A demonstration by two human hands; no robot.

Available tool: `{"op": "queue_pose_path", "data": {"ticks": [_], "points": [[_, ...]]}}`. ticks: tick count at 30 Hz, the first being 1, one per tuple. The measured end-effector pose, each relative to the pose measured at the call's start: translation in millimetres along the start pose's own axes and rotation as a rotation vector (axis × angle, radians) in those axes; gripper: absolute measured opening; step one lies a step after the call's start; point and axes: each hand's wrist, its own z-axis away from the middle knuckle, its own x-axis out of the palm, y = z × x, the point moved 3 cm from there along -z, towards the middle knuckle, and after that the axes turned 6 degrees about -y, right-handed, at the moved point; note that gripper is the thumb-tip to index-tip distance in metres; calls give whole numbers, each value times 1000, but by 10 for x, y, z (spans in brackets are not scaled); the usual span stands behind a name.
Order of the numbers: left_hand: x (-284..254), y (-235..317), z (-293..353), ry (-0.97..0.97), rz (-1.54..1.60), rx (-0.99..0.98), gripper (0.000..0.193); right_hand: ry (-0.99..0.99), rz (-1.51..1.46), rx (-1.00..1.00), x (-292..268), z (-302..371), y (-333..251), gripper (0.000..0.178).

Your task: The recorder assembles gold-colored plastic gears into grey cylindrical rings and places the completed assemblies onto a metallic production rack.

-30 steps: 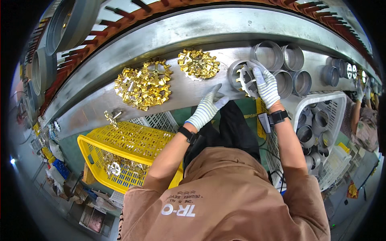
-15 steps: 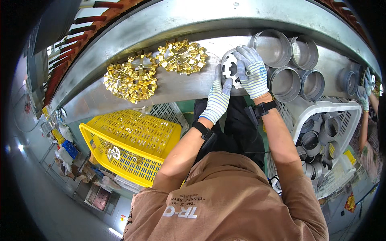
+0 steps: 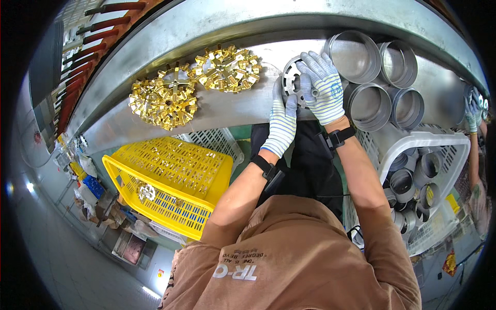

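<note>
A round metal ring [image 3: 285,68] with a notched, slotted plate inside lies on the metal bench in front of me. My left hand [image 3: 282,123], in a white-and-blue striped glove, grips its near left edge between thumb and fingers. Over its right side sits my right hand [image 3: 324,89], gloved alike, fingers stretched across the far rim. Under that hand's thumb shows the round end of a small grey rod [image 3: 314,93]; the rest of it is hidden. Close by on the right stand several open metal rings [image 3: 369,107], touching one another.
Heaps of gold-coloured metal parts [image 3: 168,106] lie on the bench [image 3: 222,111] at left. Below stands a yellow perforated basket [image 3: 170,155]. A white crate [image 3: 449,138] at right holds several metal rings. Another person's gloved hand [image 3: 473,113] works at far right.
The view has shifted slightly. Both hands stay on the ring, with the right hand's fingers a little farther toward its far side.
</note>
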Motion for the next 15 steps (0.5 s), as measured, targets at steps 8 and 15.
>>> {"op": "queue_pose_path", "data": {"ticks": [8, 15], "points": [[-43, 44, -36, -76, -7, 63, 82, -87, -198, 141, -109, -6, -105, 31], [53, 1473, 370, 85, 144, 150, 105, -149, -252, 479, -1290, -150, -489, 36]]}}
